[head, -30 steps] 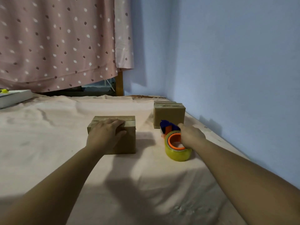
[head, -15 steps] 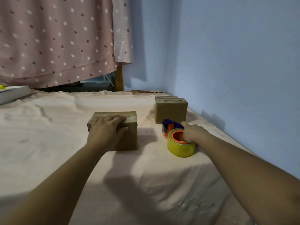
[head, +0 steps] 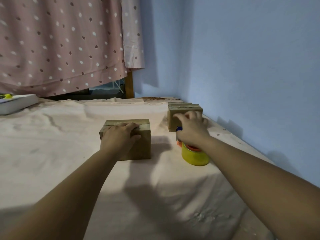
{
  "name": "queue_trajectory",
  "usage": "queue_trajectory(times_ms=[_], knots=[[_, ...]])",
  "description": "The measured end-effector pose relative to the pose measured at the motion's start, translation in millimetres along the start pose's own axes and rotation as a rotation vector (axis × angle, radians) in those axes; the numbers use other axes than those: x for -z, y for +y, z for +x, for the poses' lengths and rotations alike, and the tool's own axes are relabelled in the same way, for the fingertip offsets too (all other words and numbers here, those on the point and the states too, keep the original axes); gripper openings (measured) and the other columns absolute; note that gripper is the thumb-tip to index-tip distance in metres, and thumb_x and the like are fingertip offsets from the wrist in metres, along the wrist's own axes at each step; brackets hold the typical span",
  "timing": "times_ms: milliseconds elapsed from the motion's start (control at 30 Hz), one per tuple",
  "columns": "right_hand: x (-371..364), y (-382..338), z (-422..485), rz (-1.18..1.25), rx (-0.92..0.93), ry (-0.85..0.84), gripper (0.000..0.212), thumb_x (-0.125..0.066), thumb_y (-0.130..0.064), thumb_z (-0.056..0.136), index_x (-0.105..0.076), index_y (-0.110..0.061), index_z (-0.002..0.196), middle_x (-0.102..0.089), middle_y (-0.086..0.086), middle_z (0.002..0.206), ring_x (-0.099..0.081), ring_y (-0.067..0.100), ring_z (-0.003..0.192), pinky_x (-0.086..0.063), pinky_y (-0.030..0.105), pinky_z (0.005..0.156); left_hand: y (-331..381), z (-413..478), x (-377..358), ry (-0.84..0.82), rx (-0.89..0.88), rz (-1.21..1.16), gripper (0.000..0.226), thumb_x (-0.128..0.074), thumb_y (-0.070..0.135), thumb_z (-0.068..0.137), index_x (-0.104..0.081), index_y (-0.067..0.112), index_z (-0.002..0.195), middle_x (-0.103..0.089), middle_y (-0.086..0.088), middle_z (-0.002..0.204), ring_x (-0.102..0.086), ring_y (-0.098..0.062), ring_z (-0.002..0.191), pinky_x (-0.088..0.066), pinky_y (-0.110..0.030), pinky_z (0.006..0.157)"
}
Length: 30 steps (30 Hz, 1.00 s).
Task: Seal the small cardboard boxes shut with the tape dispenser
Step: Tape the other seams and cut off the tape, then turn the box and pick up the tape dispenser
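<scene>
Head view. The left hand (head: pixel 119 137) lies palm down on top of the near cardboard box (head: pixel 142 149). Its fingers are straight and close together, reaching across the top towards the far edge, and the thumb sits along the upper front edge. It presses on the box without curling round it. The left forearm runs in from the lower left corner.

The right hand (head: pixel 192 134) is held over the tape dispenser (head: pixel 195 156), with the forearm entering from the lower right. Its fingers (head: pixel 189 116) are spread, raised and blurred, and they overlap the front of the far cardboard box (head: pixel 173 123). They are loose and are not seen to close on anything. It cannot be told whether the palm touches the dispenser beneath it.

The dispenser stands on the sheet just right of the near box. It carries a yellow roll on an orange hub, and a blue part shows at the edge of the right hand. The far box stands behind it, near the wall, with strips across its top.

Both boxes rest on a pale pink sheet (head: pixel 52 153) that is creased and carries the shadows of the arms. A blue wall (head: pixel 251 58) borders the sheet on the right and meets a second blue wall at the far corner. A pink dotted curtain (head: pixel 60 44) hangs across the back, with a wooden post (head: pixel 129 85) below its right end. A white book-like object (head: pixel 17 103) lies at the far left edge with something yellow (head: pixel 6 96) on top.
</scene>
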State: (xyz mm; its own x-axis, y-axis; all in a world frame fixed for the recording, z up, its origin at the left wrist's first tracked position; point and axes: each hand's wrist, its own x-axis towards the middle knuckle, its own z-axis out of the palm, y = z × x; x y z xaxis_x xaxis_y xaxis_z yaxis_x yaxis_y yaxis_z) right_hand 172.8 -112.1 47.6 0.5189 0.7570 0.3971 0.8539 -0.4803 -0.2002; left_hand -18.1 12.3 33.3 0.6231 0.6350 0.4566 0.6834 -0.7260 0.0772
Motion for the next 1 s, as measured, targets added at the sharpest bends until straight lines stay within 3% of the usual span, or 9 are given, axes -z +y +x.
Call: queue_trajectory(times_ms=[100, 200, 300, 400, 500, 633, 733, 900, 1000], knots=[[0, -44, 1, 0.156, 0.243, -0.018, 0.051, -0.039, -0.022, 0.096, -0.033, -0.029, 0.146, -0.031, -0.004, 0.151, -0.019, 0.018, 0.14, -0.017, 0.041, 0.112, 0, 0, 1, 0.015, -0.003, 0.016, 0.042, -0.046, 0.046, 0.096, -0.044, 0.033, 0.135, -0.057, 0.0, 0.131, -0.054, -0.023, 0.113, -0.041, -0.034, 0.082], [-15, -82, -2, 0.274, 0.34, -0.197, 0.049, -0.028, -0.03, 0.104, -0.023, -0.016, 0.151, -0.017, -0.002, 0.159, -0.012, 0.013, 0.146, -0.006, 0.029, 0.115, -5, 0, 1, 0.034, 0.003, -0.023, 0.043, -0.045, 0.044, 0.096, -0.044, 0.029, 0.137, -0.063, -0.004, 0.123, -0.06, -0.026, 0.106, -0.045, -0.035, 0.081], [-40, -95, -6, 0.295, 0.3, -0.184, 0.051, -0.026, -0.036, 0.104, -0.028, -0.012, 0.149, -0.022, 0.002, 0.158, -0.013, 0.015, 0.146, -0.009, 0.028, 0.117, -11, 1, 2, 0.035, -0.066, -0.039, 0.037, -0.038, 0.037, 0.099, -0.051, 0.026, 0.133, -0.061, -0.001, 0.127, -0.06, -0.022, 0.108, -0.046, -0.034, 0.086], [-49, -92, -8, 0.343, 0.268, -0.093, 0.048, -0.025, -0.037, 0.104, -0.037, -0.016, 0.145, -0.031, -0.001, 0.154, -0.018, 0.013, 0.145, -0.013, 0.026, 0.115, -26, 1, 8, 0.019, 0.049, -0.1, 0.037, -0.032, 0.036, 0.102, -0.057, 0.024, 0.127, -0.063, -0.004, 0.122, -0.059, -0.023, 0.105, -0.044, -0.031, 0.079], [-52, -93, -8, 0.375, 0.244, -0.029, 0.045, -0.027, -0.037, 0.104, -0.046, -0.017, 0.14, -0.039, -0.003, 0.15, -0.026, 0.012, 0.141, -0.019, 0.025, 0.113, -35, -5, 2, 0.109, 0.153, -0.113, 0.036, -0.033, 0.03, 0.103, -0.061, 0.015, 0.119, -0.066, -0.011, 0.111, -0.058, -0.024, 0.09, -0.039, -0.03, 0.071], [-59, -102, -10, 0.388, 0.177, 0.075, 0.043, -0.031, -0.037, 0.103, -0.053, -0.016, 0.133, -0.047, 0.0, 0.143, -0.034, 0.015, 0.137, -0.029, 0.027, 0.108, -32, -6, -17, 0.297, 0.177, -0.211, 0.035, -0.036, 0.022, 0.1, -0.065, 0.005, 0.112, -0.064, -0.012, 0.117, -0.059, -0.029, 0.101, -0.045, -0.037, 0.088], [-65, -104, -12, 0.409, 0.166, 0.144, 0.037, -0.035, -0.036, 0.102, -0.056, -0.016, 0.126, -0.051, 0.0, 0.137, -0.037, 0.016, 0.133, -0.036, 0.029, 0.102, -28, -4, -22, 0.321, 0.207, -0.225, 0.034, -0.035, 0.023, 0.099, -0.064, 0.006, 0.103, -0.063, -0.013, 0.109, -0.057, -0.03, 0.098, -0.045, -0.038, 0.077], [-79, -105, -15, 0.565, 0.088, 0.248, 0.036, -0.04, -0.036, 0.1, -0.06, -0.023, 0.127, -0.04, 0.002, 0.142, -0.036, 0.016, 0.13, -0.041, 0.031, 0.101, -18, -12, -17, 0.3, 0.243, -0.171, 0.035, -0.034, 0.029, 0.1, -0.063, 0.01, 0.105, -0.061, -0.009, 0.115, -0.055, -0.026, 0.104, -0.044, -0.035, 0.075], [-100, -99, -31, 0.621, -0.049, 0.338, 0.041, -0.043, -0.034, 0.099, -0.043, -0.039, 0.14, -0.026, 0.008, 0.146, -0.036, 0.021, 0.13, -0.039, 0.026, 0.099, -13, -26, -13, 0.388, 0.21, -0.217, 0.03, -0.04, 0.029, 0.1, -0.064, 0.014, 0.112, -0.065, -0.005, 0.113, -0.06, -0.022, 0.099, -0.046, -0.03, 0.074]])
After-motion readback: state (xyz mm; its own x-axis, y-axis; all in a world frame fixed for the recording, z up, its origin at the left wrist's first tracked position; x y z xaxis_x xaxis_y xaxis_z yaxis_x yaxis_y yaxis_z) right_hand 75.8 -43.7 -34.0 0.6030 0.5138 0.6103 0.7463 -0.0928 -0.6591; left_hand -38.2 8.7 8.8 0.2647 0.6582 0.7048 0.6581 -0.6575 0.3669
